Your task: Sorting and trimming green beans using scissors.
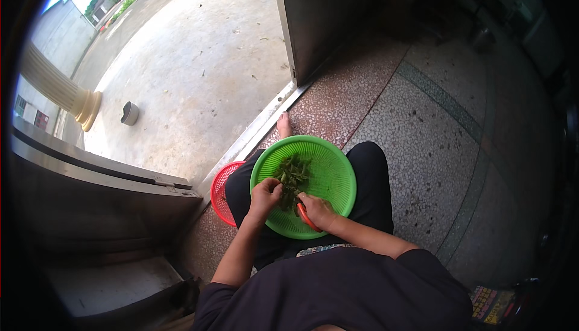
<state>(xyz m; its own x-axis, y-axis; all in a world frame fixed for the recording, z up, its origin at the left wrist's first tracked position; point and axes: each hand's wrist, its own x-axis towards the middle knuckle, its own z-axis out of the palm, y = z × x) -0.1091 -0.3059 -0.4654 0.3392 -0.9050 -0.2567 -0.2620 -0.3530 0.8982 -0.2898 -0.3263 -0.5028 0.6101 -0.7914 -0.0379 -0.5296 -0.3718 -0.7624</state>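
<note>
A green plastic basket (334,172) with slotted sides rests on my lap between my knees. Dark green leafy stems (294,172) lie in its left half. My left hand (266,197) is at the basket's left side, thumb and fingers pinched together at the edge of the leaves; what they pinch is too small to make out. In my right hand (318,211) are orange-handled scissors (307,218), held over the basket close to the stems. The hand and leaves hide the blades.
A red plastic basket (221,195) stands on the floor by my left leg. Beyond the door sill (267,120) lies concrete ground with a grey container (130,113) and a fluted column (59,82). Dark door leaves (325,18) flank the opening. Terrazzo floor (420,150) extends rightward.
</note>
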